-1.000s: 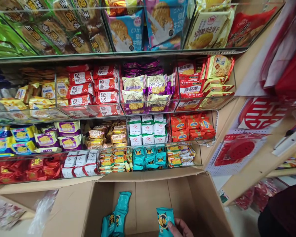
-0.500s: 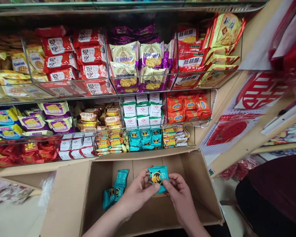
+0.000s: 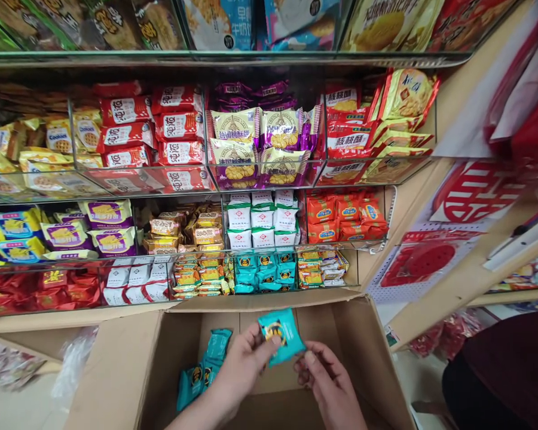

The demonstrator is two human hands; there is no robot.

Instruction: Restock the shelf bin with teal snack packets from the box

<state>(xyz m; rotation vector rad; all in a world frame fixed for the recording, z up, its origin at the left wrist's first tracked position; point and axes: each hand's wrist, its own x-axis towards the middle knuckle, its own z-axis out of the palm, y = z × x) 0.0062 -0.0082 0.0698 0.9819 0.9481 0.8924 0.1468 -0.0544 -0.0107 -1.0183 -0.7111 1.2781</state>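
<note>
Rows of shelves (image 3: 260, 58) stand behind, full of small, bright snack packs (image 3: 177, 125). Right in front of them sits an open cardboard box (image 3: 363, 352). One blue packet (image 3: 287, 334) is held over the box, near the middle of its far edge, and it tips a bit to one side. The left hand (image 3: 245, 360) has its fingers closed on the packet's left side, with the thumb on the front. The right hand (image 3: 328, 382) has bent fingers at the packet's lower right corner; I cannot tell if they pinch it or just touch it. More blue packets (image 3: 206, 371) lie in the box, by its left edge. Matching packets (image 3: 265, 276) sit on the shelves, just past the box's far edge. It looks like the step now is handling one packet with both hands. I think the next move calls for a soft but sure grip, so the packet does not slip or get squashed.
</note>
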